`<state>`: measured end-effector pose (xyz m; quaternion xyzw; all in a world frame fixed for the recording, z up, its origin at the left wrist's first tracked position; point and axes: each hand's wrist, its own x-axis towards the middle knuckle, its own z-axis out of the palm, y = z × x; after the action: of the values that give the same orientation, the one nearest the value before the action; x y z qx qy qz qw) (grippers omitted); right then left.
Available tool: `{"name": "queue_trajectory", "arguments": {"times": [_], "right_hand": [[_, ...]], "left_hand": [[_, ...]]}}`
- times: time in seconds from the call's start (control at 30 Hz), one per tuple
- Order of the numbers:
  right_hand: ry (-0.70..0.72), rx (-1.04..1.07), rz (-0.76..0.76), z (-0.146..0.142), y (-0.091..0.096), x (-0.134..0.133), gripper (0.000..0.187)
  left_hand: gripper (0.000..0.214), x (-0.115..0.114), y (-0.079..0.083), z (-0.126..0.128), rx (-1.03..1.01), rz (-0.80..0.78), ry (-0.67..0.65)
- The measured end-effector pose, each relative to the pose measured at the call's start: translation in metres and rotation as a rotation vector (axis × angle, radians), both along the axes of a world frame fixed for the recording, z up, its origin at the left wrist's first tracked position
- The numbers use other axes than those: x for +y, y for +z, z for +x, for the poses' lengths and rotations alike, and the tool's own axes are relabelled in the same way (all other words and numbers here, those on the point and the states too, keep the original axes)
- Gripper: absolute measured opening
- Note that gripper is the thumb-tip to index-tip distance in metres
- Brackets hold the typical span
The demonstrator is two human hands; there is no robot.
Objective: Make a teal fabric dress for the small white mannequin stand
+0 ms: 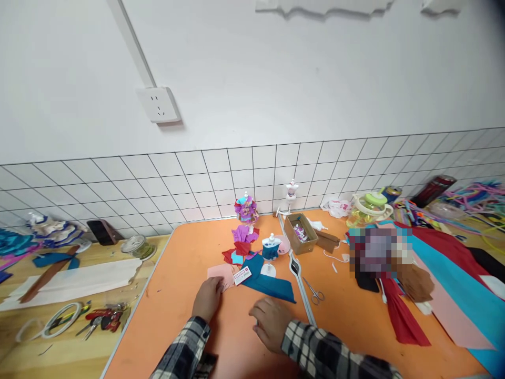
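Note:
My left hand [208, 298] has its fingers closed on the edge of a piece of pink crepe paper [219, 271] lying on the orange table. Beside that piece lies a small white box with red print [242, 275]. My right hand [272, 322] rests over the table with curled fingers; something tiny may be between thumb and fingertips, too small to name. Just beyond it are a dark blue crepe paper sheet [272, 286] and a small white dress form [271, 249] wrapped in blue. Red paper scraps [241, 249] and purple ones [243, 233] lie behind.
Scissors [314, 292] lie to the right near a white strip [302, 287]. A brown box [300, 234] holds small parts. Farther back stand a decorated dress form [246, 209] and a bare one [291, 193]. Coloured paper sheets [445, 295] cover the right side near a pitcher [369, 210].

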<state>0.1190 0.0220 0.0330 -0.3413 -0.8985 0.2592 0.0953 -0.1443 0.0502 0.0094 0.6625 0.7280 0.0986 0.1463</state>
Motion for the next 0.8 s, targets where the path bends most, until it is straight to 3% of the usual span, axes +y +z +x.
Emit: {"name": "queue_trajectory", "arguments": {"times": [0.1, 0.2, 0.3, 0.43, 0.57, 0.7, 0.8], "right_hand": [[0.000, -0.165, 0.099, -0.038, 0.011, 0.031, 0.043], [-0.052, -0.243, 0.108, -0.069, 0.008, 0.061, 0.065], [-0.079, -0.279, 0.100, -0.085, -0.002, 0.079, 0.062], [-0.095, -0.254, 0.085, -0.084, -0.014, 0.086, 0.056], [-0.137, -0.153, 0.047, -0.071, -0.024, 0.086, 0.069], [-0.206, -0.008, -0.003, -0.058, -0.035, 0.084, 0.058], [-0.243, 0.083, -0.037, -0.052, -0.039, 0.083, 0.051]], "left_hand": [[0.030, 0.012, 0.004, 0.001, 0.048, -0.031, -0.037], [0.022, 0.023, 0.011, -0.003, 0.099, -0.070, -0.073], [0.014, 0.033, 0.014, -0.008, 0.124, -0.111, -0.104], [0.037, 0.042, 0.012, -0.014, 0.131, -0.177, -0.079], [0.022, 0.055, 0.022, -0.019, 0.143, -0.173, -0.087], [0.022, 0.086, 0.041, -0.011, 0.087, -0.045, -0.281], [0.017, 0.119, 0.041, 0.005, 0.023, -0.033, -0.450]]}}
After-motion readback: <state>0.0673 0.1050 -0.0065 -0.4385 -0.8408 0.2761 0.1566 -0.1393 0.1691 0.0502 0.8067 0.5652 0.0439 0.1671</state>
